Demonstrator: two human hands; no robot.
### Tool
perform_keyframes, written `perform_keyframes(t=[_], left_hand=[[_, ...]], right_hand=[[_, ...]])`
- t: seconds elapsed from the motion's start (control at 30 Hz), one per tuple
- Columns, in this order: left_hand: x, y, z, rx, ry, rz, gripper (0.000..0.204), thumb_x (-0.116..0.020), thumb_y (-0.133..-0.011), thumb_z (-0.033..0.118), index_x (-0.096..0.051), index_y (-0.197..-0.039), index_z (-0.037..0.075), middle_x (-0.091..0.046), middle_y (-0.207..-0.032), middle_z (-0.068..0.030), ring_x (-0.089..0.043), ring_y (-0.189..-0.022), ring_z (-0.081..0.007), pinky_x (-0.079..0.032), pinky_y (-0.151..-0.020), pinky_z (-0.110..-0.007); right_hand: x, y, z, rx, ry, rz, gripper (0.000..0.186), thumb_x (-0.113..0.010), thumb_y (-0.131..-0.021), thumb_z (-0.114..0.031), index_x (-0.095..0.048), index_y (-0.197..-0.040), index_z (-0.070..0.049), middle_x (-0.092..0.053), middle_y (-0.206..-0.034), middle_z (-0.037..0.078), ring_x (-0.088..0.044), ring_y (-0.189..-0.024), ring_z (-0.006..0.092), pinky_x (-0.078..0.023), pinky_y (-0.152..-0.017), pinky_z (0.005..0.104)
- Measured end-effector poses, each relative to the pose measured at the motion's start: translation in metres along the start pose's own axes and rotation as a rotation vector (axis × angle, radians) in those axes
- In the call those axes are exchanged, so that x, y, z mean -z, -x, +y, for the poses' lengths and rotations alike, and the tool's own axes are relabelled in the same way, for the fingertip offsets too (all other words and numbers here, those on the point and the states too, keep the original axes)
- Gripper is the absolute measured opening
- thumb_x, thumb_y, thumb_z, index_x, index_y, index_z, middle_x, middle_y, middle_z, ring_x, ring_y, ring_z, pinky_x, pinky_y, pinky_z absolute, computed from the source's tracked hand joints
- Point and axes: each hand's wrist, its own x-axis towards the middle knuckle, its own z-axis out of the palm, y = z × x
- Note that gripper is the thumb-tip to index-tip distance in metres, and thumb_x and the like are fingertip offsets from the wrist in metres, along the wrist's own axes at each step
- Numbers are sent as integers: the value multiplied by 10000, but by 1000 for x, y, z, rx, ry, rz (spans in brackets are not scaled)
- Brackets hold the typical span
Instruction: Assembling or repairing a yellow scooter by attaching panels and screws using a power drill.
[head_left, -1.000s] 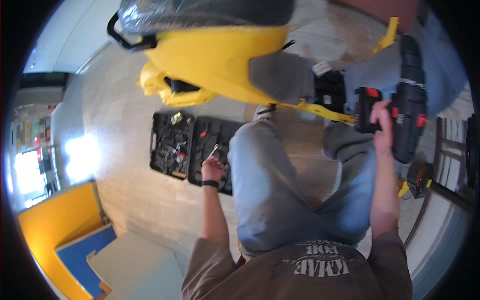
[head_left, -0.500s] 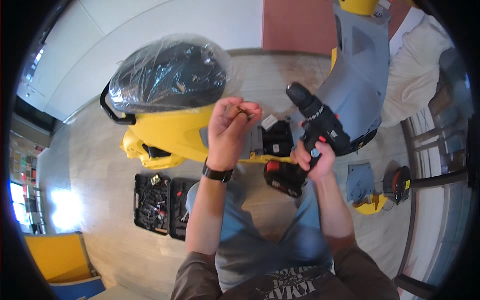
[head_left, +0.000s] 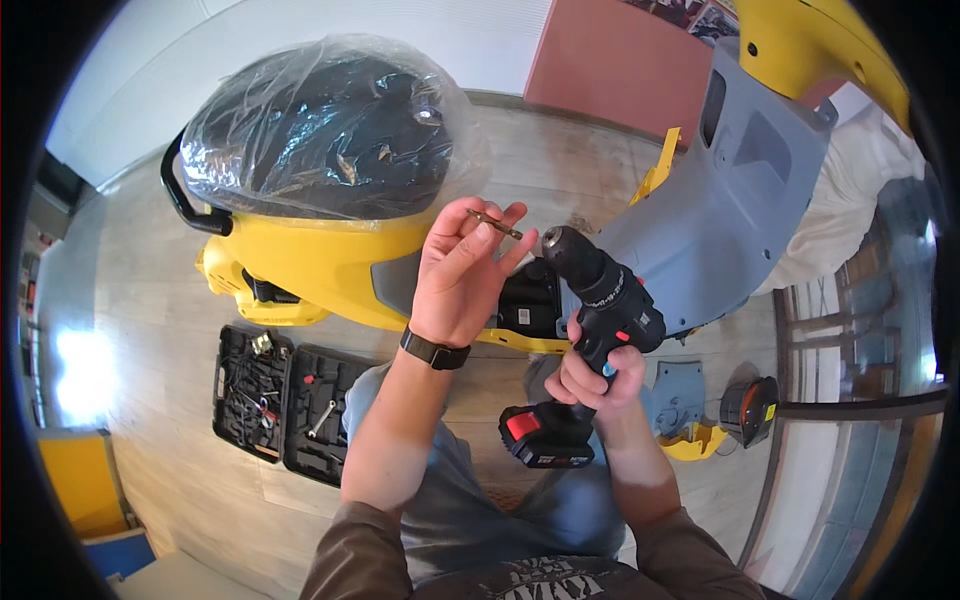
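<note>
- Slim metal bit (head_left: pixel 498 226): pinched in left grip (head_left: pixel 457 280), forearm extended.
- Black plastic drill (head_left: pixel 620 318): held in right grip (head_left: pixel 602 382), rounded nose (head_left: pixel 570 255) tilted toward left grip.

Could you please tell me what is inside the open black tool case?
The tool case holds a silver wrench in its right half and small tools in its left. The left knee hides part of its right edge.

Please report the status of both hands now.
Left hand: pinching thin metal bit. Right hand: gripping black drill. Bit outside chuck; left fingertips close by.
</note>
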Motion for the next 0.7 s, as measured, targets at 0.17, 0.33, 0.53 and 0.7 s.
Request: perform_keyframes(t=[0.17,0.33,0.53,0.7], left_hand=[[7,-1,1,-12,22,-17,219,-606,-928,4,-618,-1130,88,-624,-1101,-53,-577,-1166,-270,-477,-1020,-469],[3,4,4,-25,-14,-64,217,-627,-915,2,-618,-1122,65,-642,-1089,-73,-593,-1150,-272,-492,-991,-439],[9,5,6,-65,-136,-113,228,-643,-907,21,-628,-1124,92,-656,-1089,-59,-562,-1187,-291,-429,-1041,-478],[6,7,15,-66,-337,-88,197,-649,-897,5,-621,-1085,55,-669,-1053,-79,-595,-1136,-258,-448,-996,-432]], right_hand=[[-4,-7,2,-41,55,10,487,-602,-833,-280,-407,-1235,-85,-469,-563,-9,-423,-384,106,-364,-546,327],[-1,-5,6,-52,40,35,494,-608,-830,-284,-407,-1234,-83,-469,-553,-8,-413,-377,103,-366,-543,323],[-5,-4,9,-41,76,31,516,-605,-825,-279,-429,-1260,-63,-473,-554,-2,-402,-375,109,-381,-577,328],[-3,-2,9,-14,96,95,541,-607,-813,-262,-457,-1286,-46,-485,-565,7,-395,-383,114,-396,-617,339]])
